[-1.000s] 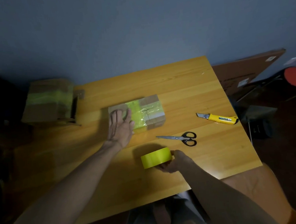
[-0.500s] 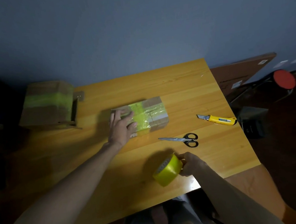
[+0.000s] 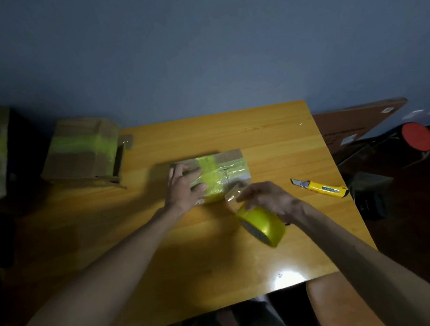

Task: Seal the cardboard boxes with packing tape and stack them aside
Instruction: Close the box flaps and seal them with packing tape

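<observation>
Centrally, the left hand (image 3: 184, 186) lies spread on the small yellow-taped cardboard box (image 3: 221, 171). Lower right, the right hand (image 3: 270, 199) grips the yellow packing-tape roll (image 3: 263, 225) above the wooden worktop (image 3: 164, 246).

Up at twelve o'clock a plain, matte blue-grey wall (image 3: 197, 46) fills the whole top half, dim and unlit. Below it sits the honey-orange wooden plank table (image 3: 165, 259), its far edge right against that wall. There's a hard white glare spot (image 3: 287, 279) on the tabletop at five o'clock, close to the near edge. Over at two o'clock a flat reddish-brown board (image 3: 349, 123) leans low by the wall. At three o'clock, a round red disc-shaped seat (image 3: 417, 136) on dark legs. Dark, shadowy floor (image 3: 412, 235) spreads at four o'clock, and an orange padded seat surface (image 3: 335, 303) shows at five, under the table's near corner.
</observation>
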